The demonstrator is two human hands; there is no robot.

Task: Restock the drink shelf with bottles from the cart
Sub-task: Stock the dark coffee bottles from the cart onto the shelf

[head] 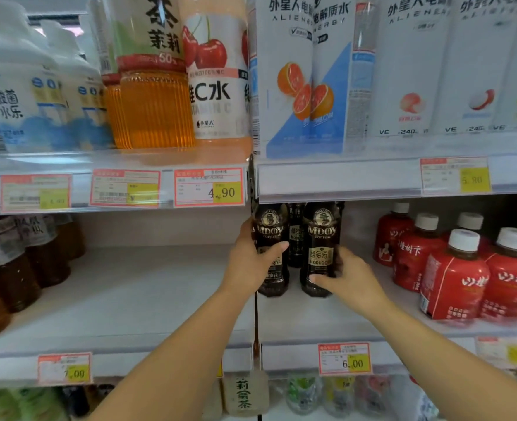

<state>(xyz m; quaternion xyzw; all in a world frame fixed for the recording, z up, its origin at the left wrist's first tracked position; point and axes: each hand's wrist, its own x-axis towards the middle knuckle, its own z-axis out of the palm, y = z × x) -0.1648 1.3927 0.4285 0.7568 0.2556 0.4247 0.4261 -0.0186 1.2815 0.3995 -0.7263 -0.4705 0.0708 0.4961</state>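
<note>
Left hand: the left hand (252, 262) is wrapped around a dark plastic coffee bottle with a gold label (270, 250), standing on the white middle shelf (147, 302).
Right hand: the right hand (346, 276) is closed around a second dark coffee bottle (321, 250), just beside the first, at 3 o'clock of it.
Behind: a third dark bottle (296, 235) is seen between them.
Done: judged barely begun, three bottles placed.
Left: bare shelf at 9 o'clock; red bottles with white caps (454, 268) at 3 o'clock.
Cart: not in view.

White store shelving (147, 299) with price tags (209, 187) along its front rails
</note>
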